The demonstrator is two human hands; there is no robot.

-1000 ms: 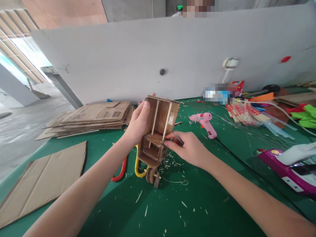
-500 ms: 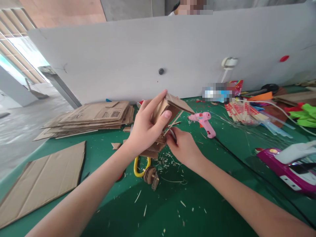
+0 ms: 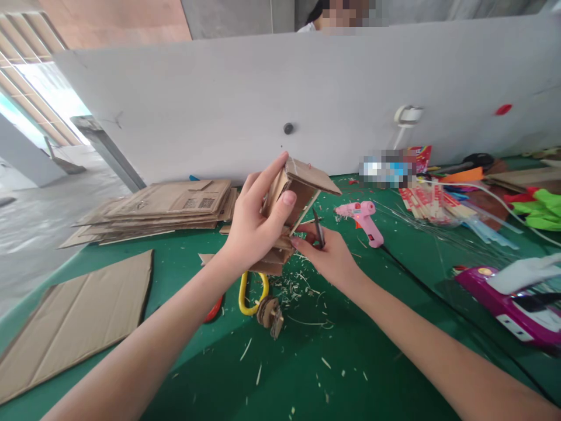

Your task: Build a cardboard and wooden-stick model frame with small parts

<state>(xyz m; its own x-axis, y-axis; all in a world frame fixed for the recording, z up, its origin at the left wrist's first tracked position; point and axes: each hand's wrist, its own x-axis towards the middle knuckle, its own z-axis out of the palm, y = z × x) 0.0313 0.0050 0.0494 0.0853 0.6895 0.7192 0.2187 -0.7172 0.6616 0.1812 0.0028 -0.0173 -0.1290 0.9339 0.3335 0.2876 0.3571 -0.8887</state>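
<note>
My left hand (image 3: pixel 258 219) is wrapped round a small folded cardboard box (image 3: pixel 307 175), holding it tilted above the table. A thin wooden stick (image 3: pixel 307 213) runs along the box's lower edge. My right hand (image 3: pixel 326 251) is closed on a slim dark blade (image 3: pixel 318 228), which points upward; its handle is hidden. The right thumb and fingertips meet at the stick's lower end, below the box. Under the hands are cardboard pieces (image 3: pixel 272 266), a yellow scissor-like handle (image 3: pixel 243 295) and a small stack of cardboard discs (image 3: pixel 269 316).
A pink glue gun (image 3: pixel 359 219) with a black cord lies right of my hands. Stacked cardboard (image 3: pixel 175 202) and a flat sheet (image 3: pixel 83 316) are at left. A purple iron (image 3: pixel 504 304) and wrapped chopsticks (image 3: pixel 433 204) lie at right. A person (image 3: pixel 315 17) is behind the partition.
The box in my left hand has shifted slightly left and up. The blade in my right hand has swung from the stick to point upward, away from it.
</note>
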